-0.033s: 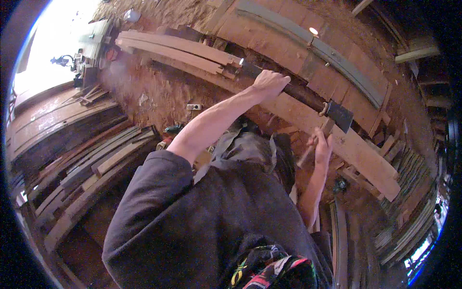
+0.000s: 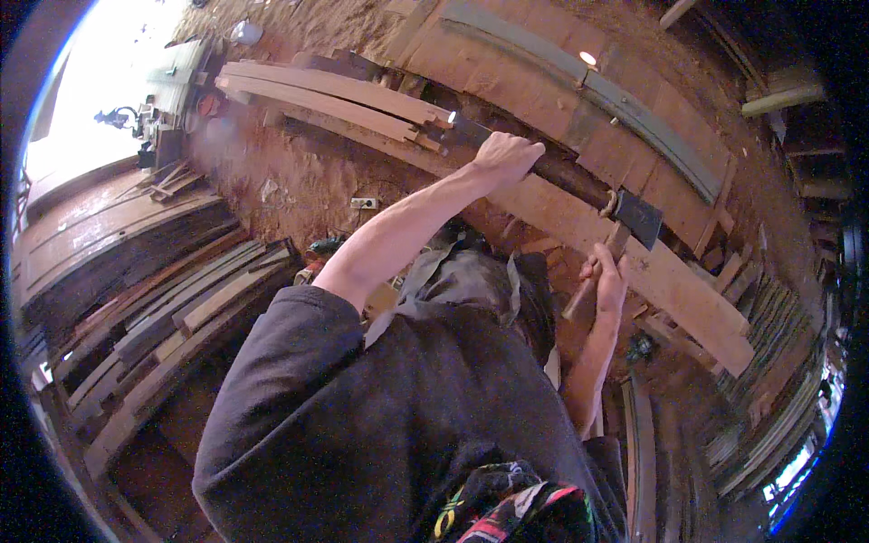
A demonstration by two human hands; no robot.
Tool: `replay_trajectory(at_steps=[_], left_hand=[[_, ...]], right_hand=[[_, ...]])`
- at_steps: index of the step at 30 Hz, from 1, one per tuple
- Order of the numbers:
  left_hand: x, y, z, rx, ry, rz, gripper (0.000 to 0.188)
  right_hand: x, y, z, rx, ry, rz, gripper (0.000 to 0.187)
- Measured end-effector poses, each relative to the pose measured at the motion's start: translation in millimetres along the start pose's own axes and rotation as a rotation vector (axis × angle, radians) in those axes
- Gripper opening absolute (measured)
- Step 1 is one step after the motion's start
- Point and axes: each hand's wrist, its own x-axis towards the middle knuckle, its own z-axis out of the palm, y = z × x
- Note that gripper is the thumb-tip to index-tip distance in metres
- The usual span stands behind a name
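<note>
My left hand is closed around a long chisel. Its dark blade points up and to the left, toward the notched ends of pale timbers. The chisel's handle runs down to the right, and its butt end is beside a hammer with a dark, blocky head. Whether the two touch I cannot tell. My right hand grips the hammer's wooden shaft just below the head. Beneath both tools lies a broad wooden beam.
Beyond the beam are wide boards with a long grey strip on them. Stacked planks lie at the left, and more thin strips at the right. A white power socket rests on the sawdust-covered ground.
My right hand and the hammer have shifted very slightly, the lower end of the shaft a little to the right. My left hand and the chisel hold their place.
</note>
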Motion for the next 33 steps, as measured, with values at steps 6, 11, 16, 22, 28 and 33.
replay_trajectory(at_steps=[6,11,16,22,28,33], left_hand=[[5.1,-3.6,3.5,-0.044,0.046,-0.032,0.018],[-4.2,-18.8,-9.6,-0.064,0.055,-0.025,0.02],[-6.1,-14.4,-8.7,-0.086,0.064,-0.008,0.02],[-9.4,-16.9,-2.1,-0.056,0.152,0.006,0.019],[-13.7,-18.9,-6.4,0.028,-0.043,0.042,0.018],[-13.1,-21.3,-3.0,0.089,-0.191,0.186,0.011]], right_hand=[[27.3,22.7,3.6,0.3,0.155,0.021,0.016],[0.0,-6.6,18.3,0.008,-0.057,-0.023,0.018],[10.7,-9.0,-9.7,0.181,0.146,0.061,0.019],[6.7,-7.8,11.1,0.058,0.146,-0.036,0.021],[-10.5,9.5,14.7,0.204,-0.047,0.035,0.015],[-25.8,23.9,-4.0,0.232,0.047,0.126,0.015]])
